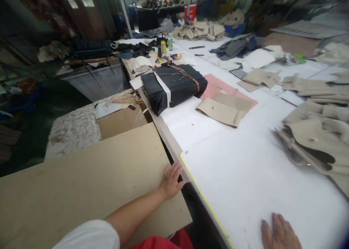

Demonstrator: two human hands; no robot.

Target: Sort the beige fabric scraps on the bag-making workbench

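My left hand is at the right edge of a large tan board, beside the gap to the white worktable. Its fingers are stretched out, slightly blurred, and nothing is in them. Low in the picture, my right hand lies on the white table surface with its fingers extended and holds nothing; its wrist is cut off by the frame. A yellow tape strip runs along the table edge between the two hands. Ahead lies a folded beige piece with a small metal stud, partly over a pink sheet.
A bundle of black pieces tied with a white band sits at the table's left edge. Beige bag parts are heaped on the right. Farther back are small bottles, grey pieces and a beige pile. A dark gap separates board and table.
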